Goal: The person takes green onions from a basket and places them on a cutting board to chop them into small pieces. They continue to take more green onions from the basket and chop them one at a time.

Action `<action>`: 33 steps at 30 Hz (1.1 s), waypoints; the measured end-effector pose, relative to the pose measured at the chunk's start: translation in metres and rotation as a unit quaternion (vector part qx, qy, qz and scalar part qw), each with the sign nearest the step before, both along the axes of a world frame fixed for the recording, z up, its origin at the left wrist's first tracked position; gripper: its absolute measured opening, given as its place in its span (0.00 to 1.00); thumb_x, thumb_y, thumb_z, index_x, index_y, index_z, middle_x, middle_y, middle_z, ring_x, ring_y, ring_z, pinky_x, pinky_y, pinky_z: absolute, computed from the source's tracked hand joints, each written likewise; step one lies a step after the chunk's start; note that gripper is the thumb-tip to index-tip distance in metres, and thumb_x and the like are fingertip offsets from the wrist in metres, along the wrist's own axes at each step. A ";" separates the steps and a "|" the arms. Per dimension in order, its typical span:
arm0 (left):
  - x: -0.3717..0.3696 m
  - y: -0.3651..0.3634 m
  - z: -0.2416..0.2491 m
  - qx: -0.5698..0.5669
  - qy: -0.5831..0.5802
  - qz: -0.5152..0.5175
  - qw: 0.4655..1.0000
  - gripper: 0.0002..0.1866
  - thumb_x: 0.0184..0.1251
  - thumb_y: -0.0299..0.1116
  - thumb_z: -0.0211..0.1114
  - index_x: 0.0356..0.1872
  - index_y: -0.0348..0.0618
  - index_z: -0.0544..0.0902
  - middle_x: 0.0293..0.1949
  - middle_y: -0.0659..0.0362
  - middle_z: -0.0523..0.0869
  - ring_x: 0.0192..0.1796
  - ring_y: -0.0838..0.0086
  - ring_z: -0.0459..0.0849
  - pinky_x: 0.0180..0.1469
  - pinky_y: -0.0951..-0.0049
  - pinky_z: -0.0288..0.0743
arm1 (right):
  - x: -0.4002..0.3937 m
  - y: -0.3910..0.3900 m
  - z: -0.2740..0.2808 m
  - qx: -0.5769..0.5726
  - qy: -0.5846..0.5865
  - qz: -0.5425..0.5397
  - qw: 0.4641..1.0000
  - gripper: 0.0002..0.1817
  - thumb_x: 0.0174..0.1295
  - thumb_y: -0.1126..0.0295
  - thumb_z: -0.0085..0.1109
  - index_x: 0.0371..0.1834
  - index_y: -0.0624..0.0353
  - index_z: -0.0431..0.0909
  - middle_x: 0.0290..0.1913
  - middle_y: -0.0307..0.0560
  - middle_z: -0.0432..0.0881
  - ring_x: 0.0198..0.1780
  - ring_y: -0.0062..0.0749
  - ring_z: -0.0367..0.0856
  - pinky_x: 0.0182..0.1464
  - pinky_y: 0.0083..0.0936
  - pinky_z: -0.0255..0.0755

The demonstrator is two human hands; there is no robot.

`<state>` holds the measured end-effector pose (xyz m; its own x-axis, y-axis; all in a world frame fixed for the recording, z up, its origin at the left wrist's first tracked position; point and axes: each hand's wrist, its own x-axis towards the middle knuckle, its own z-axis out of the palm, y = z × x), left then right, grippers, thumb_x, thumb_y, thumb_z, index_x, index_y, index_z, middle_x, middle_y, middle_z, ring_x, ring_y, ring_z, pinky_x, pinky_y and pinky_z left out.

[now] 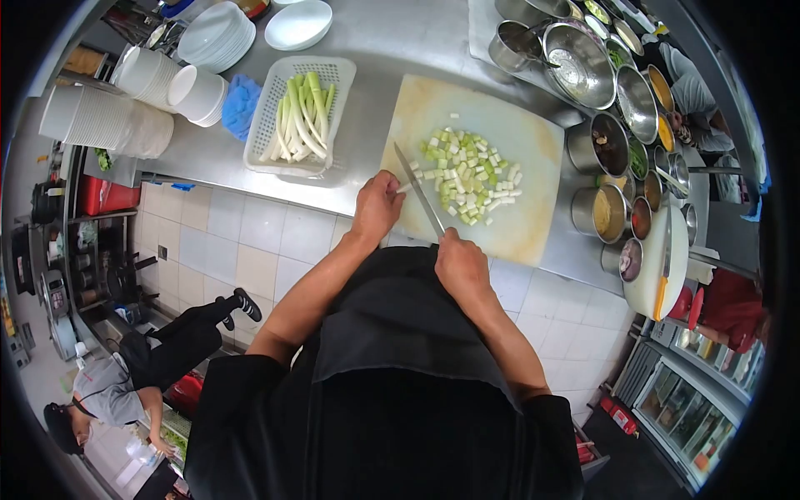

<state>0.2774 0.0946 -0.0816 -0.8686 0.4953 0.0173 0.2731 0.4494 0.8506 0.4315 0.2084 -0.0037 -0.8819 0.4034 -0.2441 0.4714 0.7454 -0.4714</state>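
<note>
Black apron fills the near view, on me. Cut green onion pieces lie in a loose heap mid-board, a few strays apart from it. Right hand: fingers wrapped round the handle of a knife, blade angled away and leftward beside the heap. Left hand: fingertips pinching a thin pale stalk just left of the blade, likely to steady it with the fingers off the edge. Cutting board sits right at the counter's near side, probably so I needn't reach.

Left of the board, perforated basket with long stalks laid roughly lengthwise; holes presumably for draining, spot handy to my left hand. Beyond: blue crumpled bag, nested white bowls, stacked plates; stacking likely saves room. Right: metal pots of ingredients grouped within reach, round white board with an orange-handled tool on it.

Co-worker in grey at lower left, person in red at far right. Extinguisher label too small to read; no brand legible anywhere.
</note>
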 end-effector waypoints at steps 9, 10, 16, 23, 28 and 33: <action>0.000 -0.004 -0.004 0.010 0.032 -0.018 0.999 0.13 0.51 0.17 0.68 0.34 0.38 0.73 0.29 0.50 0.80 0.37 0.52 0.81 0.39 0.58 0.75 | 0.005 -0.008 0.029 -0.005 0.058 -0.002 0.998 0.05 0.64 0.75 0.51 0.34 0.66 0.71 0.22 0.63 0.80 0.27 0.61 0.82 0.31 0.53 0.76; 0.001 -0.003 -0.004 0.013 0.033 -0.011 0.999 0.13 0.50 0.18 0.68 0.34 0.39 0.73 0.29 0.50 0.80 0.36 0.52 0.80 0.39 0.58 0.75 | 0.004 -0.009 0.031 -0.002 0.068 -0.002 0.998 0.05 0.64 0.75 0.51 0.34 0.66 0.71 0.22 0.63 0.81 0.27 0.61 0.83 0.31 0.52 0.76; -0.001 -0.005 -0.008 0.011 0.053 -0.015 0.998 0.13 0.51 0.20 0.69 0.35 0.39 0.74 0.31 0.50 0.81 0.36 0.52 0.81 0.39 0.58 0.75 | 0.004 -0.003 -0.003 0.022 0.008 0.021 1.000 0.06 0.64 0.73 0.50 0.35 0.67 0.73 0.23 0.62 0.82 0.28 0.60 0.83 0.33 0.53 0.77; -0.100 -0.058 0.041 0.038 0.199 0.123 0.971 0.09 0.57 0.25 0.69 0.40 0.40 0.85 0.33 0.54 0.88 0.27 0.70 0.84 0.32 0.71 0.77 | 0.005 -0.001 0.016 -0.063 0.036 -0.024 0.997 0.11 0.68 0.67 0.52 0.34 0.65 0.74 0.24 0.66 0.80 0.29 0.65 0.81 0.35 0.57 0.73; -0.207 -0.077 0.011 -0.202 0.123 0.212 0.948 0.18 0.54 0.43 0.72 0.39 0.40 0.88 0.36 0.51 0.90 0.39 0.57 0.89 0.44 0.61 0.82 | 0.000 0.011 -0.021 -0.124 0.026 -0.022 0.992 0.13 0.68 0.65 0.55 0.34 0.67 0.74 0.28 0.67 0.81 0.36 0.68 0.80 0.39 0.55 0.72; -0.225 -0.057 -0.001 -0.310 -0.001 0.233 0.922 0.24 0.50 0.51 0.74 0.40 0.42 0.88 0.43 0.49 0.89 0.47 0.54 0.88 0.50 0.57 0.81 | 0.005 0.039 -0.025 -0.129 0.039 -0.077 0.988 0.13 0.67 0.66 0.54 0.42 0.68 0.77 0.32 0.69 0.81 0.38 0.69 0.79 0.41 0.53 0.72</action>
<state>0.0527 0.0377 -0.0825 -0.9893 -0.0168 -0.1452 -0.0730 0.9174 0.3911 0.4369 0.2477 -0.0284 -0.8347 0.4679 -0.2904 0.5253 0.5184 -0.6748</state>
